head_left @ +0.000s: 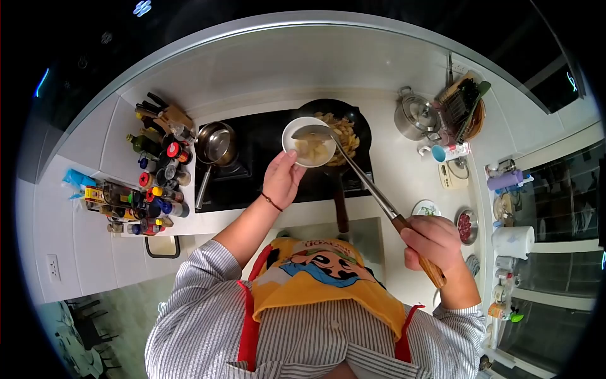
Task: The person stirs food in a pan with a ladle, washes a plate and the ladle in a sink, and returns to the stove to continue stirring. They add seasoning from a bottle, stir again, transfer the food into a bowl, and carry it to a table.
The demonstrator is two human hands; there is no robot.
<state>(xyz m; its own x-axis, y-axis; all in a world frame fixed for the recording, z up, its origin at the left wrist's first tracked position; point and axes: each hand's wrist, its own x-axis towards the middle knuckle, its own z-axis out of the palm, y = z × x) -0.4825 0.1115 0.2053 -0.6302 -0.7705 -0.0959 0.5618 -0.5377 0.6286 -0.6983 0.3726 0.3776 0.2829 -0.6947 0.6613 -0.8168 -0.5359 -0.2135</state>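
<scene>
My left hand [284, 180] grips the near rim of a white bowl [288, 140], which is above the stove, over the left part of a black wok [365, 129]. Pale pieces of food [312, 151] lie in the bowl. The wooden handle of a metal spatula [363, 175] is in my closed right hand [433, 242], and its head is at the bowl, above the pieces. More sliced food [347, 134] lies in the wok, partly hidden by the bowl.
A small steel saucepan [203, 149] stands on the left of the black stove [252, 129]. Bottles and jars [154, 199] crowd the left counter. On the right are a lidded steel pot [413, 117], a bowl of red meat [465, 227] and a plate [426, 208].
</scene>
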